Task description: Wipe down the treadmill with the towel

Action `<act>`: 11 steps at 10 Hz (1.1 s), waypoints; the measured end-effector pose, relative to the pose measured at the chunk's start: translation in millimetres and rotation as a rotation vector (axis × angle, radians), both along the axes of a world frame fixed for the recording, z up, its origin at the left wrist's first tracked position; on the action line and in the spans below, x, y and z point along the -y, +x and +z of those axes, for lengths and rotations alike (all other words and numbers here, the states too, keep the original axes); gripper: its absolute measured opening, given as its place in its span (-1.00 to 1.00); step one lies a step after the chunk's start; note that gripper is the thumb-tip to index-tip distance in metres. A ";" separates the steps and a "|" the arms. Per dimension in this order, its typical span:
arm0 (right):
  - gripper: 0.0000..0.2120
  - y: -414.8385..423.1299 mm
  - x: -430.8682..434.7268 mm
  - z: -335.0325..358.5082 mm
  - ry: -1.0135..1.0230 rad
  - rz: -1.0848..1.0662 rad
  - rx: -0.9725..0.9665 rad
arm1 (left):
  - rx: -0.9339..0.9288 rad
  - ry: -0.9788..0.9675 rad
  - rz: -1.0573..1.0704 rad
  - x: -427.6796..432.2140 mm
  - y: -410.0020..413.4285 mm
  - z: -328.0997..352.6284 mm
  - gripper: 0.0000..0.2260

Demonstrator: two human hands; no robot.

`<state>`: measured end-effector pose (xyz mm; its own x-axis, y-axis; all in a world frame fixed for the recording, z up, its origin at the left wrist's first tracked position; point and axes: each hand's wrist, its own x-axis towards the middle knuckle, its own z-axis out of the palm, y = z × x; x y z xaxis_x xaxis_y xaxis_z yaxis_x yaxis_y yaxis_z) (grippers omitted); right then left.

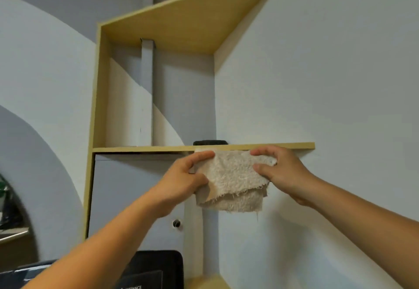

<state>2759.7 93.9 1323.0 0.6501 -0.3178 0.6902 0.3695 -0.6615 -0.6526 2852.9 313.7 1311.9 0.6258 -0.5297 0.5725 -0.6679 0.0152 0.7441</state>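
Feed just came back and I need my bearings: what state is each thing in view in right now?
Towel: folded, held up in the air below the shelf edge.
Left hand: gripping the towel's left edge.
Right hand: gripping the towel's right edge.
Shelf: a dark item lies on it.
Cabinet door: shut.

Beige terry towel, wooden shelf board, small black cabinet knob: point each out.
Beige terry towel (233, 175): head view, front fold.
Wooden shelf board (140, 149): head view, front edge.
Small black cabinet knob (176, 223): head view, its face.

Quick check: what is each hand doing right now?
Left hand: closed on the towel's left edge.
Right hand: closed on the towel's right edge.
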 end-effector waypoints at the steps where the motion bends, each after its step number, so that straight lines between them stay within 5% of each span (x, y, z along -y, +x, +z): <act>1: -0.76 23.4 0.1 44.2 -0.101 -0.073 0.161 | 0.143 -0.042 0.050 9.6 21.4 46.2 -0.43; 4: -0.70 111.1 54.9 102.0 -0.147 -0.304 0.039 | 0.285 0.035 0.240 92.3 107.3 102.0 -0.55; 5: -0.69 137.4 74.4 97.4 -0.299 -0.407 -0.140 | 0.383 0.347 0.382 121.5 142.7 103.9 -0.69; 6: -0.49 162.9 82.7 98.9 -0.410 -0.530 -0.213 | 0.353 0.576 0.534 139.6 180.7 102.7 -0.56; 7: -0.50 170.0 77.9 98.1 -0.448 -0.651 -0.133 | 0.339 0.546 0.572 144.4 207.0 103.1 -0.61; 8: -0.66 165.4 74.7 97.0 -0.475 -0.491 -0.023 | 0.328 0.534 0.579 148.7 211.3 106.8 -0.75; 9: -0.47 158.7 72.8 97.3 -0.390 -0.352 -0.112 | 0.294 0.474 0.521 148.0 211.3 107.1 -0.71; 11: -0.43 152.9 65.3 95.0 -0.401 -0.375 -0.094 | 0.179 0.066 0.248 105.4 193.2 92.6 -0.52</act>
